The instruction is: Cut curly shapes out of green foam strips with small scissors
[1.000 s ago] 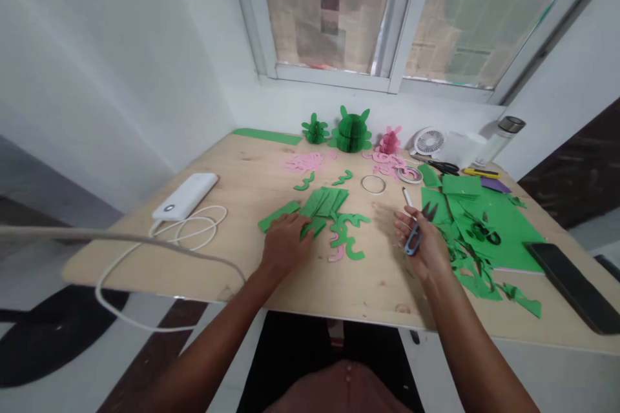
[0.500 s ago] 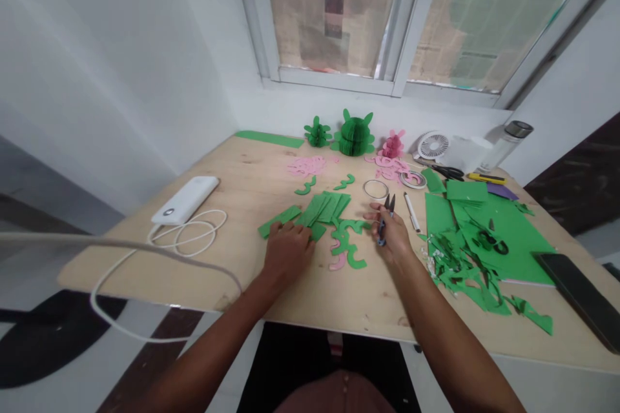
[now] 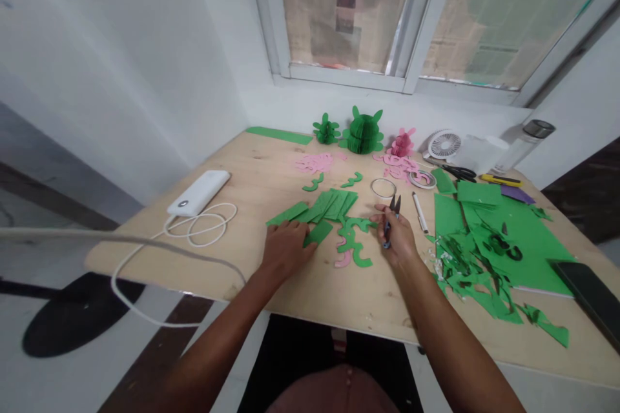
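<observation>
My left hand [image 3: 285, 246] lies on the wooden table [image 3: 252, 181] with its fingers on a small green paper strip [image 3: 318, 233], at the near end of a fan of green strips [image 3: 323, 206]. My right hand [image 3: 398, 237] is closed round small thread snips [image 3: 391, 218], whose blades point away from me. Between the hands lie curly green cut-outs [image 3: 353, 236] and one pink cut-out [image 3: 343, 261].
A white power bank [image 3: 199, 192] with a coiled cable [image 3: 201, 224] sits at the left. Green sheets and scraps [image 3: 484, 245] cover the right, beside a white pen [image 3: 419, 211], tape rings [image 3: 383, 188], black scissors [image 3: 459, 172] and a dark phone [image 3: 593, 293]. Paper cacti [image 3: 363, 131] and a small fan [image 3: 444, 144] stand at the back.
My right hand moved left from the green scraps to the curly cut-outs, with the snips in it. My left hand stayed on the green strips.
</observation>
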`<state>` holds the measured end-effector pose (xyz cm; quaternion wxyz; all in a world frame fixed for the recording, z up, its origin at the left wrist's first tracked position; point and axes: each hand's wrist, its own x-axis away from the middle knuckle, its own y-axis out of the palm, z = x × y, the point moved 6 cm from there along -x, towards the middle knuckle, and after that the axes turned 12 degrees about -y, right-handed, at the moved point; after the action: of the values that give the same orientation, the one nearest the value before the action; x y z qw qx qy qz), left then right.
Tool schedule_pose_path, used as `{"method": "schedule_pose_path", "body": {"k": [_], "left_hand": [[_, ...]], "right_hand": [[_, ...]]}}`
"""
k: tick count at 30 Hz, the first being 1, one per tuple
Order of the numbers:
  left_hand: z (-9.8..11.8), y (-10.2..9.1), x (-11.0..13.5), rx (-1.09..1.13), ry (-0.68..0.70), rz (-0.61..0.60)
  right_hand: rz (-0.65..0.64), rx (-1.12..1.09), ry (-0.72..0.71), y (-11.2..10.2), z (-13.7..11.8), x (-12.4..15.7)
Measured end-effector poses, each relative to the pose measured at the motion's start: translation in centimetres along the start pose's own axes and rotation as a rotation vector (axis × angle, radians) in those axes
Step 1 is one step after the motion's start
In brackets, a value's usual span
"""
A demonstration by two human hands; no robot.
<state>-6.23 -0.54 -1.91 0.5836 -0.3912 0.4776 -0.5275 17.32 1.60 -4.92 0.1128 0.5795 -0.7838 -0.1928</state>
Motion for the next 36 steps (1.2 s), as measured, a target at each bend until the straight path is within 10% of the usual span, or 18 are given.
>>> {"method": "schedule_pose_path", "body": {"k": [14, 23, 36], "left_hand": [[-1.4, 1.2, -0.3, 0.738, -0.233, -0.198], [4.8, 1.9, -2.7, 1.444, -0.303, -0.398], [9.6, 3.2, -5.6, 1.378, -0.221, -0.575]], "right_hand": [[-0.016, 0.011, -0.003, 0.3, 0.0, 0.4], [-0.095, 0.107, -0.098, 1.6, -0.7, 0.9], [0.001, 0.139, -0.127, 0.5, -0.4, 0.0]]}}
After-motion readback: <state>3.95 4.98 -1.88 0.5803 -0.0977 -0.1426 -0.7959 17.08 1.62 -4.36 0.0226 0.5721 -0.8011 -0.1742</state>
